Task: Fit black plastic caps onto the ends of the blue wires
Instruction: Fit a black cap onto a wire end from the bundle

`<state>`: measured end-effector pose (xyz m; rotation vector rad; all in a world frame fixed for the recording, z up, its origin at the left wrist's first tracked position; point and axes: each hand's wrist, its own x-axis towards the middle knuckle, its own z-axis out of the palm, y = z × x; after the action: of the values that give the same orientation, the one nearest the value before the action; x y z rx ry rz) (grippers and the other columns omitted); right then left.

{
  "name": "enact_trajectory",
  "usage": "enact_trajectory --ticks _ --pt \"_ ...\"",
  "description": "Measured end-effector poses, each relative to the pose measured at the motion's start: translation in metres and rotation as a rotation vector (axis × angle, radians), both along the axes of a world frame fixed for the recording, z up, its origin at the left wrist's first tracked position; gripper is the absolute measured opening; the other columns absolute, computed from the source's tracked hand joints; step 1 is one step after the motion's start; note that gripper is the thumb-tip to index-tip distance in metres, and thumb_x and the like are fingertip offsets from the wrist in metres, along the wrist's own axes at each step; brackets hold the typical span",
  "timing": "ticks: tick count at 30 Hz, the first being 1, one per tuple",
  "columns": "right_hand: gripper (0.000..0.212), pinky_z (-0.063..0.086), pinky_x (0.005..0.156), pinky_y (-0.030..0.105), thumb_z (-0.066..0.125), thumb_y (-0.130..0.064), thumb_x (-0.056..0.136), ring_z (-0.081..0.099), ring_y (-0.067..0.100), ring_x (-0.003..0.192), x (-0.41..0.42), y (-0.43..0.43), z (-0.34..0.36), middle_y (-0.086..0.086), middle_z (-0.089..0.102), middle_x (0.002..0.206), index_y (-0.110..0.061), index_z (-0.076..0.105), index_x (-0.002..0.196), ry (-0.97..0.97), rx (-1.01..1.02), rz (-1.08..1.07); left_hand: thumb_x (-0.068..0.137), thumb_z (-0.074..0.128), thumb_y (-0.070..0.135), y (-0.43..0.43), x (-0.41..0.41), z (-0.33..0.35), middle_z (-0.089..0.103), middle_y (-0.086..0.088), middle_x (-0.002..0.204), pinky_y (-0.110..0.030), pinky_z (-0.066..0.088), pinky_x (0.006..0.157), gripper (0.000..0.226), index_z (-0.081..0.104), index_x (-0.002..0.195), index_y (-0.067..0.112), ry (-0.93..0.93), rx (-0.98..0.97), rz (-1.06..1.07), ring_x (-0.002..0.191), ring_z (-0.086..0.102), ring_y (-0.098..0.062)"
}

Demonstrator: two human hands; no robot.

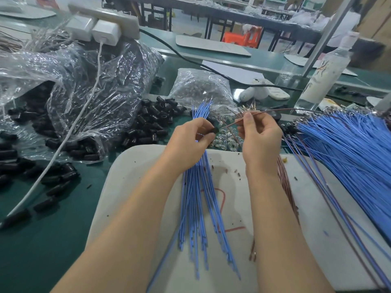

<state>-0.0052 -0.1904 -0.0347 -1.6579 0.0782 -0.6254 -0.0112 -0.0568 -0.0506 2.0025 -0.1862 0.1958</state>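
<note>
My left hand (193,140) grips a bundle of blue wires (198,199) that fans out above and below the fist, and its fingertips pinch a small black cap (214,131). My right hand (259,134) pinches a thin brown wire (264,112) between thumb and forefinger, its end pointing toward the cap. Loose black caps (152,123) lie heaped on the green table to the left. A large pile of blue wires (347,149), some with dark ends, lies to the right.
A white board (131,178) lies under my forearms. Crumpled plastic bags with black caps (84,89) fill the left. A clear bag of small glassy parts (203,87) sits ahead. A bottle (325,75), a power strip (105,20) and a white cable (63,142) are nearby.
</note>
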Motion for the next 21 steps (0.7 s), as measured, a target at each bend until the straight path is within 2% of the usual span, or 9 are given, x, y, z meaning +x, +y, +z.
enact_trajectory --ticks 2,4,7,11,13,18,21 --pt "0.02 0.053 0.071 0.023 0.054 -0.014 0.096 0.059 -0.002 0.062 0.0 0.0007 0.0 -0.012 0.063 0.069 -0.025 0.058 0.079 0.0 -0.033 0.001 0.092 0.06 0.018 -0.0005 -0.001 0.0019 0.068 0.008 0.093 -0.005 0.043 0.073 0.005 0.061 0.095 0.021 -0.01 0.038 -0.009 0.088 0.063 -0.009" --pt "0.019 0.053 0.071 0.024 0.054 -0.014 0.096 0.059 -0.003 0.062 0.0001 -0.0003 -0.0008 -0.012 0.063 0.07 -0.025 0.058 0.081 0.004 -0.044 -0.008 0.092 0.059 0.019 0.0001 -0.0018 0.0043 0.064 0.014 0.09 -0.001 0.04 0.067 0.005 0.059 0.094 0.023 -0.015 0.037 -0.01 0.088 0.061 -0.007" --pt "0.017 0.053 0.072 0.026 0.054 -0.015 0.096 0.06 -0.002 0.063 -0.0007 -0.0006 -0.0006 -0.01 0.063 0.071 -0.024 0.058 0.081 0.012 -0.055 -0.014 0.093 0.058 0.019 -0.0005 -0.0033 0.0052 0.061 0.015 0.088 -0.007 0.042 0.067 0.004 0.058 0.094 0.023 -0.031 0.064 -0.015 0.088 0.061 -0.01" --pt "0.013 0.054 0.08 0.041 0.055 -0.017 0.095 0.064 0.017 0.077 -0.0017 0.0024 -0.0002 0.002 0.066 0.079 -0.021 0.059 0.083 0.009 -0.147 -0.022 0.092 0.059 0.018 -0.0009 -0.0036 0.0036 0.063 0.01 0.09 -0.013 0.042 0.069 0.005 0.062 0.095 0.019 -0.071 0.103 -0.018 0.085 0.06 -0.012" --pt "0.011 0.053 0.081 0.043 0.055 -0.016 0.095 0.064 0.02 0.079 -0.0018 0.0023 0.0002 0.004 0.066 0.081 -0.018 0.06 0.086 -0.008 -0.162 -0.034 0.091 0.06 0.018 -0.0005 -0.0031 0.0033 0.063 0.012 0.086 -0.015 0.043 0.072 0.005 0.064 0.095 0.019 -0.085 0.105 -0.017 0.083 0.059 -0.009" --pt "0.009 0.053 0.078 0.031 0.055 -0.016 0.095 0.061 0.009 0.076 -0.0028 0.002 -0.0003 -0.006 0.063 0.079 -0.015 0.061 0.089 -0.026 -0.25 -0.04 0.09 0.063 0.02 -0.0005 -0.0024 0.0005 0.063 0.014 0.077 -0.003 0.036 0.066 0.004 0.064 0.092 0.023 -0.099 0.137 -0.004 0.071 0.053 0.01" --pt "0.008 0.047 0.072 0.018 0.055 -0.016 0.095 0.058 0.004 0.071 -0.0035 0.0014 -0.0002 -0.01 0.061 0.076 -0.016 0.06 0.089 -0.038 -0.289 -0.049 0.09 0.063 0.019 -0.0004 -0.0027 0.0007 0.064 0.012 0.079 -0.003 0.037 0.067 0.005 0.065 0.094 0.021 -0.112 0.153 0.001 0.073 0.056 0.004"
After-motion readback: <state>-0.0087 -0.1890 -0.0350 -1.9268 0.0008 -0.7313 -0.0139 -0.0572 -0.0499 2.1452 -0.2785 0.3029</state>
